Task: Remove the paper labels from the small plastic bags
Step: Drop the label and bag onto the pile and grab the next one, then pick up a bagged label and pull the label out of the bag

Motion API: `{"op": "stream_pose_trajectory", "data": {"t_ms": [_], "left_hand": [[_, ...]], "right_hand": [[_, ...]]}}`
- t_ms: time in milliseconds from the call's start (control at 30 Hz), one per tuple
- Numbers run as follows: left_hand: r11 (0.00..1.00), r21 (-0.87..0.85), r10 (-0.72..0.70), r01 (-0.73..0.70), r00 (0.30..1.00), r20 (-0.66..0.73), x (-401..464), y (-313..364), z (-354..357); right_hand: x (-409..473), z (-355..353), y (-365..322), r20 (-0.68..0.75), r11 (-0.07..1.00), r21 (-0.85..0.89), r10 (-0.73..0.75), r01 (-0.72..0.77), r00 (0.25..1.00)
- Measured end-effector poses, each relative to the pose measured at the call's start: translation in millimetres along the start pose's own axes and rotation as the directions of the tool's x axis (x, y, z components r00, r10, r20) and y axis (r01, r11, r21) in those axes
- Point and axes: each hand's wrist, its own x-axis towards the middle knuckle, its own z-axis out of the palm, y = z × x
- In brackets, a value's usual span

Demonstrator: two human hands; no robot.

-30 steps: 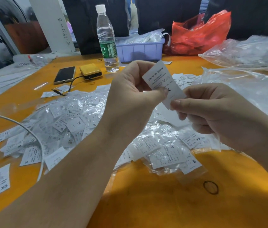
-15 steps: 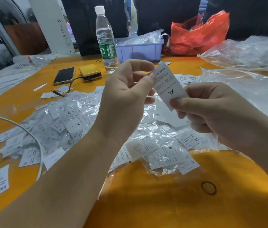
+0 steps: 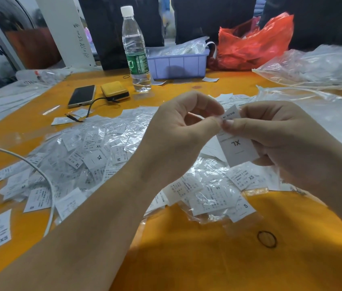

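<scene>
Pinching one XL paper label [image 3: 238,147], left hand [image 3: 183,135] and right hand [image 3: 281,139] grip together.

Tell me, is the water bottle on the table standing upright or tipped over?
Upright. The water bottle stands on its base on the orange table, white cap on top.

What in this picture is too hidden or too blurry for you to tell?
Head view only:
- XL label: its middle is covered by the right hand and left hand pinching it; whether a clear bag still wraps it is unclear.
- Small print on the label pile: too small to read.
- Purple bin: contents blurred behind crumpled plastic.
- Red bag: opaque, contents hidden.
</scene>
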Motion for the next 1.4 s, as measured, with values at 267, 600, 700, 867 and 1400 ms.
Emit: {"op": "stream_pose_trajectory", "data": {"t_ms": [267,600,700,867,1400], "left_hand": [[0.997,-0.048,-0.053,0.053,0.999,0.01,0,0,0],[0.877,0.403,-0.253,0.26,0.965,-0.073,12,-12,-34],[0.749,0.557,-0.339,0.358,0.93,-0.142,15,-18,-39],[0.534,0.773,-0.194,0.342,0.94,-0.281,15,-22,-45],[0.734,0.675,-0.261,0.07,0.947,0.187,-1,-15,-6]], "right_hand": [[2,-2,2,0.004,1.0,0.003,0.024,-0.024,1.0],[4,-2,1,0.018,0.987,0.142,0.066,-0.068,0.998],[5,-3,3,0.015,0.988,0.135,0.07,-0.072,0.997],[5,-4,3,0.006,0.992,0.106,0.065,-0.065,0.998],[9,0,22,0.049,0.496,-0.867,0.007,0.039,0.999]]}}
